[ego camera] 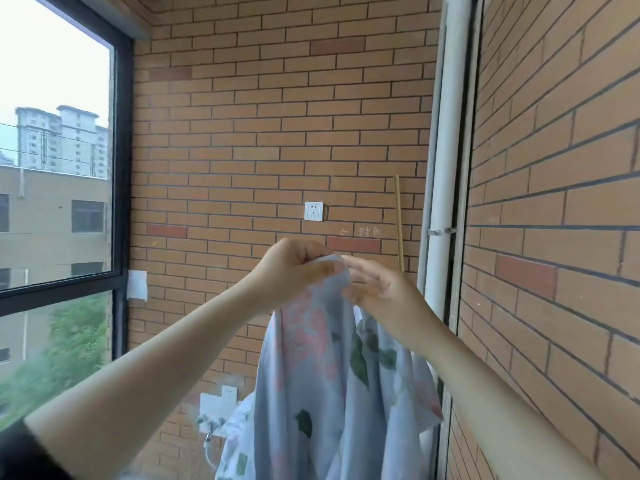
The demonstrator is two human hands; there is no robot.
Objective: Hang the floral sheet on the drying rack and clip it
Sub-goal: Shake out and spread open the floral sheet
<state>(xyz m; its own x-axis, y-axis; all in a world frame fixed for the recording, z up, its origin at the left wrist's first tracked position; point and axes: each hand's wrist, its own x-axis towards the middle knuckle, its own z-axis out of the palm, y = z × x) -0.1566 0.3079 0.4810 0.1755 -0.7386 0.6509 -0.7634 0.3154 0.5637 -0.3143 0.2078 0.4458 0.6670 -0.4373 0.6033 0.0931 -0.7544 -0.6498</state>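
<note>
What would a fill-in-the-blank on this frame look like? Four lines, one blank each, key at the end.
1. The left hand and right hand hold the floral sheet by its ____ end.
2. The sheet's print shows pink flowers and ____ leaves.
3. The white wall socket sits on a ____ wall.
4. The window is on the person's ____ side.

Missing words: top; green; brick; left

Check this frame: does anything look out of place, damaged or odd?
Nothing looks damaged or spilled. The floral sheet hangs bunched from the left hand and right hand, with no drying rack in view. A chalk scrawl marks the brick wall right of the socket.
</note>
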